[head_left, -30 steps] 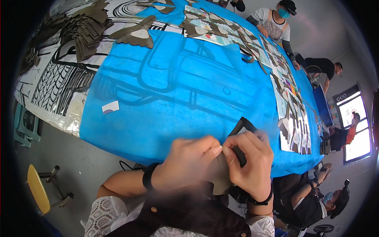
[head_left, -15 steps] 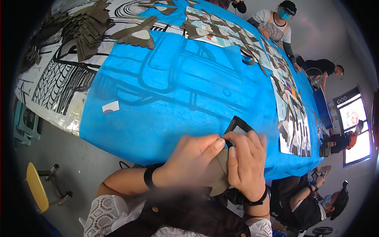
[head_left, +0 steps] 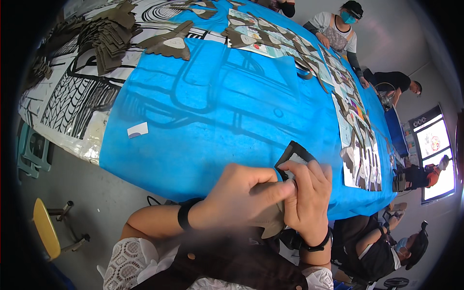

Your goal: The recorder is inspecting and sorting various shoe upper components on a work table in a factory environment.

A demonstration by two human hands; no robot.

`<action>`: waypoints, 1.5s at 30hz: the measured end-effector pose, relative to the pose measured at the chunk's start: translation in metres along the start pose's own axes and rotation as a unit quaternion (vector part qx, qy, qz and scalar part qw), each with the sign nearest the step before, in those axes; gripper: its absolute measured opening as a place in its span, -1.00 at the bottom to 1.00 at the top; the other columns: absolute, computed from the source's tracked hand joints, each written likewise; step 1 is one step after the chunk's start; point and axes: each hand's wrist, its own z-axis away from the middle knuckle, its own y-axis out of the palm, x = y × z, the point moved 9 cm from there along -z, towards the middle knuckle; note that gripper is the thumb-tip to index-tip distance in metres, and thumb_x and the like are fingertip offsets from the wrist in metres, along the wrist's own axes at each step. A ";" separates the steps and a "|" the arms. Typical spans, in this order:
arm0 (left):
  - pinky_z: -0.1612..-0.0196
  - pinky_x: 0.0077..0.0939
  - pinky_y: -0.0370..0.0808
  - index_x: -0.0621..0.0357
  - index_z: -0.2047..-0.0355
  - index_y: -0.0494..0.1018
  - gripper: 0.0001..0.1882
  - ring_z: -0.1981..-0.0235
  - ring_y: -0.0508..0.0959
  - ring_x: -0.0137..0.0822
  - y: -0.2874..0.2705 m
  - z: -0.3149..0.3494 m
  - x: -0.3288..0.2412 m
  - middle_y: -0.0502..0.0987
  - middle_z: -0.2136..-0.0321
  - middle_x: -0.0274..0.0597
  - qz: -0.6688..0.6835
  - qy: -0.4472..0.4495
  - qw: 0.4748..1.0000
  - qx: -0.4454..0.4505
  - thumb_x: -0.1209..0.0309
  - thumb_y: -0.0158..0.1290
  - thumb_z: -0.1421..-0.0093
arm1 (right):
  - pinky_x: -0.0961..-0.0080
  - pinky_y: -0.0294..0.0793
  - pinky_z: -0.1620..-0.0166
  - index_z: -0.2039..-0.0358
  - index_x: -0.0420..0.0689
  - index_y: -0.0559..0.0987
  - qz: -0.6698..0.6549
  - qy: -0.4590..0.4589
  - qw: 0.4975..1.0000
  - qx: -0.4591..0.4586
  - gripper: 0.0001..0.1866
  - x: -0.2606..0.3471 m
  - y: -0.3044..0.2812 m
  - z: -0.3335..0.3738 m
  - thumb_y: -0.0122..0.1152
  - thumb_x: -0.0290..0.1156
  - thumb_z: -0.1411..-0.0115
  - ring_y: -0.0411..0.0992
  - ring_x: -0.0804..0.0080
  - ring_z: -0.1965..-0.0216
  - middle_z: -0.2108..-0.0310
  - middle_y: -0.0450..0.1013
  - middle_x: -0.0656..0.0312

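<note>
Both my hands grip one dark shaped fabric piece [head_left: 294, 153] with a light patch on it, at the near edge of the table with its blue cover [head_left: 212, 106]. My left hand [head_left: 241, 198] pinches the piece from the left, thumb and forefinger pressed on its edge. My right hand [head_left: 309, 193] holds it from the right with fingers curled over its top. Most of the piece is hidden under my fingers; a tan part [head_left: 273, 223] hangs below them.
A small white slip [head_left: 137, 130] lies on the blue cover to the left. Stacks of dark cut pieces [head_left: 108, 38] sit at the far left, more lie along the right side [head_left: 357, 154]. Other people sit at the far end [head_left: 338, 29] and right [head_left: 386, 246]. A yellow stool [head_left: 46, 229] stands lower left.
My hands have drawn closer together on the piece, the left thumb sliding over toward the right fingers. The piece has shifted slightly toward me.
</note>
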 end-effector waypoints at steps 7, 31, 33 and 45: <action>0.63 -0.51 0.21 0.18 0.49 0.45 -0.70 0.75 0.29 -0.34 0.015 0.005 -0.012 0.30 0.75 -0.26 -0.094 0.119 0.987 0.061 0.21 0.20 -0.18 | 0.39 0.11 0.35 0.28 -0.24 0.50 -0.010 -0.023 0.999 -0.043 -0.78 0.005 -0.003 0.005 0.09 -0.59 0.02 0.25 0.33 0.50 0.27 0.49 0.25; 0.50 -0.60 0.17 0.24 0.55 0.42 -0.44 0.51 0.21 -0.67 0.010 0.002 0.017 0.29 0.62 -0.49 0.228 -0.129 0.959 0.108 0.03 -0.19 -0.41 | 0.37 0.19 0.26 0.06 -0.33 0.41 -0.090 0.026 0.994 -0.065 -0.58 -0.010 0.002 0.003 0.09 -0.69 0.02 0.33 0.27 0.44 0.34 0.45 0.12; 0.49 -0.60 0.18 0.25 0.55 0.42 -0.42 0.50 0.22 -0.67 0.014 0.002 0.012 0.29 0.61 -0.48 0.227 -0.120 0.958 0.126 0.00 -0.20 -0.41 | 0.38 0.20 0.26 0.06 -0.33 0.41 -0.088 0.033 0.994 -0.058 -0.58 -0.010 0.003 0.003 0.09 -0.68 0.01 0.33 0.27 0.44 0.35 0.44 0.13; 0.58 -0.57 0.10 0.22 0.56 0.34 -0.65 0.59 0.13 -0.63 0.005 0.003 0.001 0.21 0.68 -0.43 0.021 -0.004 0.995 0.094 0.30 -0.05 -0.36 | 0.35 0.19 0.31 0.08 -0.35 0.43 -0.078 -0.015 0.995 -0.060 -0.61 0.002 0.001 0.003 0.10 -0.65 -0.01 0.28 0.26 0.46 0.31 0.43 0.12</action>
